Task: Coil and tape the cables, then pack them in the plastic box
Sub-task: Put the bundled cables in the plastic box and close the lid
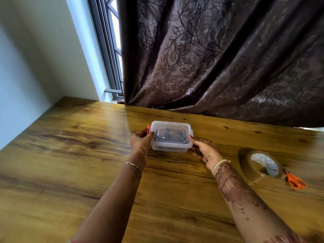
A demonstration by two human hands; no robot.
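Near the middle of the wooden tabletop point(70, 155), the left hand point(140, 142) curls its fingers point(146, 133) round the orange latch point(148, 129) end of the plastic box point(171, 148), while the right hand point(204, 149) grips the opposite end, thumb on the lid point(182, 126) edge and fingers against the base. Dark cables point(168, 134) show through the closed clear lid. To the right lie a brown tape roll point(250, 170) and orange scissors point(295, 180), touching; behind hang a dark leaf-patterned curtain point(219, 58), a window point(112, 50) and a pale wall point(35, 58).
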